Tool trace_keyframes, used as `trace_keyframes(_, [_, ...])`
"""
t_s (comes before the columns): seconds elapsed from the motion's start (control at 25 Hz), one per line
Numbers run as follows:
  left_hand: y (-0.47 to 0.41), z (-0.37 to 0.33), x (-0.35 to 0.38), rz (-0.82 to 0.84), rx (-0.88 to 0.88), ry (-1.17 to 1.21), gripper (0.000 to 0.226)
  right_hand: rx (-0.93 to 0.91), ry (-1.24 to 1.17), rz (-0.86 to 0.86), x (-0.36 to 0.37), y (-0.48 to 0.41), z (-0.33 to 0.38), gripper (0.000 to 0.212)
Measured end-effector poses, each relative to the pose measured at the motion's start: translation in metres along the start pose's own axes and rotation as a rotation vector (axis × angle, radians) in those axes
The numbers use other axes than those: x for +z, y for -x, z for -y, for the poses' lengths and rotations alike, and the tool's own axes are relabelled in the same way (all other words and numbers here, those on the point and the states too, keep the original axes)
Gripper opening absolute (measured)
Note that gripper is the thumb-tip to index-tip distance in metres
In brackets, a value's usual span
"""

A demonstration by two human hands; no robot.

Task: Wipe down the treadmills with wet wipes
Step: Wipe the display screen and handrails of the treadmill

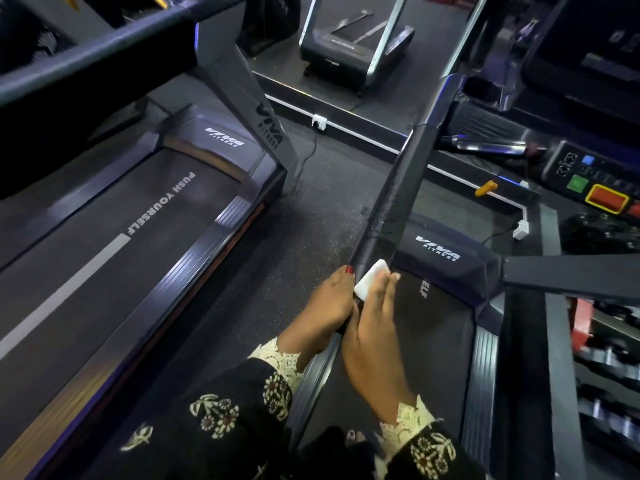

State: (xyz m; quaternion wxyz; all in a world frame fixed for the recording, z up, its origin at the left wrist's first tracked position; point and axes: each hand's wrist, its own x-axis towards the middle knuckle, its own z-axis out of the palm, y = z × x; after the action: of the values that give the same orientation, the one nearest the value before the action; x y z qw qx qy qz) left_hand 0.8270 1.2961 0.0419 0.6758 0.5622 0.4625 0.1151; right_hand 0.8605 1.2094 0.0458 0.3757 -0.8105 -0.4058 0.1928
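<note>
I stand on a black treadmill whose belt [436,327] runs under me. Its left handrail [391,202], a long black bar, slopes from my hands up to the console. My right hand [372,327] presses a folded white wet wipe [371,279] against the near end of that rail. On the rail's left side my left hand [325,306] is wrapped around the same end, just behind the wipe. Both sleeves are black with white lace cuffs.
A second treadmill [114,244] with "PUSH YOURSELF" on its belt stands to the left, across a strip of dark speckled floor [304,209]. The console [595,181] with green and red buttons is at right. The right handrail [571,275] crosses low right. Another machine [349,46] stands far ahead.
</note>
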Motion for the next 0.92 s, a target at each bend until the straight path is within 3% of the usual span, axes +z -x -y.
trace_keyframes(0.12, [-0.003,-0.006,0.005,-0.013,0.041,-0.029,0.038,0.168,-0.134,0.009,-0.001,-0.036,-0.015,0.069])
trace_keyframes(0.24, [-0.006,-0.004,0.012,-0.139,0.085,-0.168,0.05,0.399,-0.377,-0.003,-0.014,-0.068,-0.028,0.089])
trace_keyframes(0.4, [-0.006,-0.004,0.014,-0.254,0.166,-0.269,0.052,0.313,-0.387,0.031,-0.004,-0.007,-0.017,0.068])
trace_keyframes(0.48, [-0.006,-0.005,0.015,-0.307,0.182,-0.286,0.05,0.311,-0.436,0.015,0.008,-0.003,-0.028,0.082])
trace_keyframes(0.56, [-0.007,-0.003,0.017,-0.359,0.185,-0.279,0.049,0.448,-0.62,0.035,0.012,-0.035,-0.047,0.097])
trace_keyframes(0.68, [-0.008,0.0,0.018,-0.419,0.206,-0.272,0.045,0.544,-1.031,0.024,0.012,-0.065,-0.058,0.082])
trace_keyframes(0.8, [-0.005,-0.001,0.019,-0.469,0.242,-0.259,0.036,0.671,-1.228,0.025,0.016,-0.051,-0.066,0.07])
trace_keyframes(0.92, [-0.006,-0.001,0.019,-0.469,0.223,-0.26,0.034,0.841,-1.344,0.116,0.017,-0.051,-0.067,0.077])
